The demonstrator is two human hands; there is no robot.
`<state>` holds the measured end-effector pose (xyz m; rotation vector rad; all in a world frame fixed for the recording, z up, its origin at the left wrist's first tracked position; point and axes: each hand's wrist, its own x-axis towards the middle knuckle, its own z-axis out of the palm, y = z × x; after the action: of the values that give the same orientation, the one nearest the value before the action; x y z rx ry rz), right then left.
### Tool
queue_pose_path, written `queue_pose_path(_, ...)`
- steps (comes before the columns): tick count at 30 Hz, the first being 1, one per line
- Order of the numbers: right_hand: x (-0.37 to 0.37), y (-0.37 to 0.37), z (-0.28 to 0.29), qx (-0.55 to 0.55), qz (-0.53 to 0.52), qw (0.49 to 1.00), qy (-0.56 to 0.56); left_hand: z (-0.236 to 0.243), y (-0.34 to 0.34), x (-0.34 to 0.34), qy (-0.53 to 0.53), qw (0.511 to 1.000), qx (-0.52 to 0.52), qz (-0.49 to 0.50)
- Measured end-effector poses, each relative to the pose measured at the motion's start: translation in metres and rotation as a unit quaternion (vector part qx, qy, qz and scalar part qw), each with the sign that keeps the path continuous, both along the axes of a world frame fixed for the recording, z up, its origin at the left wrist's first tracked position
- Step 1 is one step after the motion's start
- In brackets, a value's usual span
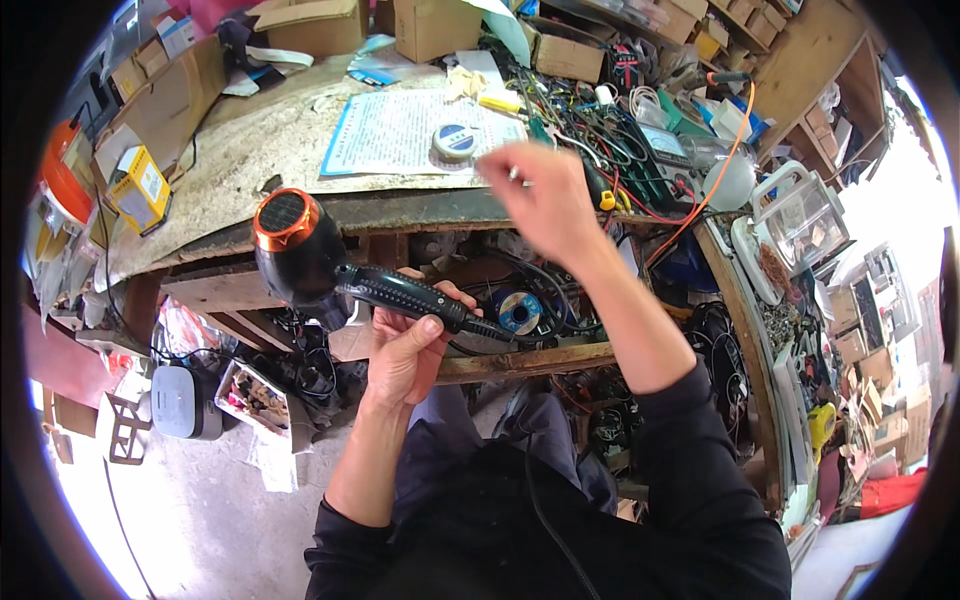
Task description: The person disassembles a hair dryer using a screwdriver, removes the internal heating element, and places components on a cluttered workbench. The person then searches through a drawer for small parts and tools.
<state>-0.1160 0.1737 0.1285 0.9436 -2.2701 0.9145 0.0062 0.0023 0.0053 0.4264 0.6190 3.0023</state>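
Note:
A black hair dryer [300, 260] with a slatted orange-rimmed end hangs in front of the workbench edge. My left hand [410, 340] grips its handle [395, 296] from below, thumb across it. Above and to the right, my right hand [545, 205] is blurred, fingers curled round a small metallic thing I cannot make out. Just beyond it, a round tin [453, 141] rests on a printed sheet [380, 130] on the bench. A spool [520, 313] lies among cables below the bench top.
The workbench [250, 130] holds cardboard boxes [435, 25], a yellow box [140, 188], an orange object [70, 155], tangled leads, a meter [662, 142] and a clear container [800, 220]. A grey case [185, 400] and a box of parts [260, 400] are on the floor at left.

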Motion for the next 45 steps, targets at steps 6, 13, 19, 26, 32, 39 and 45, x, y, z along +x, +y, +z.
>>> queue_pose_path(6,-0.149,-0.001,-0.004,0.237,-0.186,0.948,0.100,0.002,0.002,-0.006,0.008,1.000,-0.020,-0.020)
queue_pose_path(13,-0.205,-0.022,-0.016,0.350,-0.190,0.913,0.092,-0.005,0.001,-0.004,0.002,0.999,-0.043,-0.025)
queue_pose_path(19,-0.205,-0.028,-0.015,0.339,-0.222,0.914,0.021,-0.003,-0.002,-0.006,0.016,0.998,-0.037,-0.037)
queue_pose_path(26,-0.180,-0.041,0.015,0.175,-0.133,0.975,-0.042,-0.003,-0.001,-0.008,0.026,0.997,-0.052,-0.042)
queue_pose_path(32,-0.023,-0.054,0.059,-0.025,0.196,0.916,-0.350,-0.005,0.003,-0.006,0.019,0.998,-0.035,-0.044)
queue_pose_path(39,0.027,-0.075,0.016,0.064,0.239,0.966,-0.072,-0.005,0.000,-0.010,0.058,0.995,-0.058,-0.060)
queue_pose_path(45,0.031,-0.080,0.000,0.068,0.227,0.971,-0.036,-0.001,-0.002,-0.004,0.023,0.997,-0.063,-0.045)
